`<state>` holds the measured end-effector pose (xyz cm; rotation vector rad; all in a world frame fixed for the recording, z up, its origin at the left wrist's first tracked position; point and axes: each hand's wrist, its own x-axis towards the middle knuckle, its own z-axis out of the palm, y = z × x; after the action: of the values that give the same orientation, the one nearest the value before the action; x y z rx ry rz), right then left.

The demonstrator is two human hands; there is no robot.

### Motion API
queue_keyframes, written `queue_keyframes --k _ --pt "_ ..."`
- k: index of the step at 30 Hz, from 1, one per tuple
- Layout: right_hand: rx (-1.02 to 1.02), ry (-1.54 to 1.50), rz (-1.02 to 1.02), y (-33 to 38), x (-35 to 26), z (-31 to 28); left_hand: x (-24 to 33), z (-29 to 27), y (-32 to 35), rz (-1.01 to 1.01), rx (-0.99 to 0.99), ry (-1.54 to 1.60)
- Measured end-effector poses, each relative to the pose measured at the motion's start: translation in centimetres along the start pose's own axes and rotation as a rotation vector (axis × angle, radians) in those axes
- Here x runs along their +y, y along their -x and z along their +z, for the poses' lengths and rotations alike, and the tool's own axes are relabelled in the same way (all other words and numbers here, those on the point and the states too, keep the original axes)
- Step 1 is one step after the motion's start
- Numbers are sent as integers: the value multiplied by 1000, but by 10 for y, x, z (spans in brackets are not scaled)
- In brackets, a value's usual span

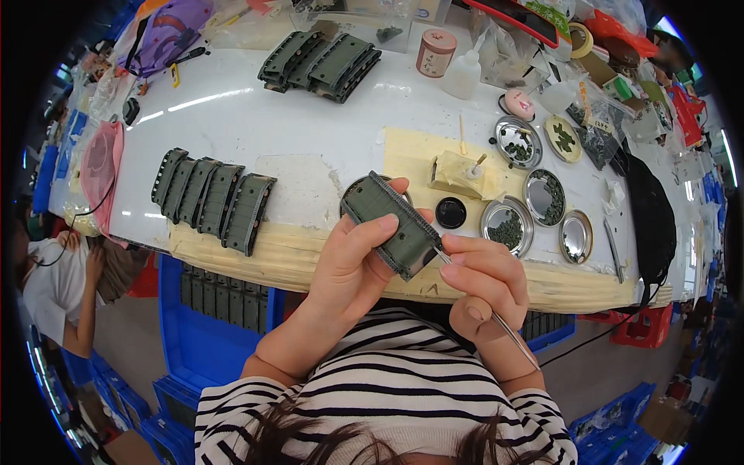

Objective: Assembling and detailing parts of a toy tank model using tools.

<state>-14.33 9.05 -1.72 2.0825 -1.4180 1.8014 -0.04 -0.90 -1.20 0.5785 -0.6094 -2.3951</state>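
My left hand is closed around a dark green, ridged-edged plastic model part, tilted above the table's near edge. In my right hand is a pair of metal tweezers, its tip touching or very near the part's right edge. Whether the tips hold a tiny piece is too small to tell. Behind the part a round metal dish is mostly hidden. To the right lie a black round lid and a metal dish of small green pieces. Similar green parts stand in a row at left.
More green parts are stacked at the back. A small bottle sits in a taped yellow block. Several dishes, a metal tool and a black cloth item lie right. A blue crate is below the table. Another person is far left.
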Motion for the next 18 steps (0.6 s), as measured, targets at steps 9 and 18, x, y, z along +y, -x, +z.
queue_keyframes --k 9,18 --pt "88 -56 4 3 4 10 -2 -8 -1 -10 -48 78" --pt "97 -62 -20 6 5 10 0 -5 -1 51 -78 33"
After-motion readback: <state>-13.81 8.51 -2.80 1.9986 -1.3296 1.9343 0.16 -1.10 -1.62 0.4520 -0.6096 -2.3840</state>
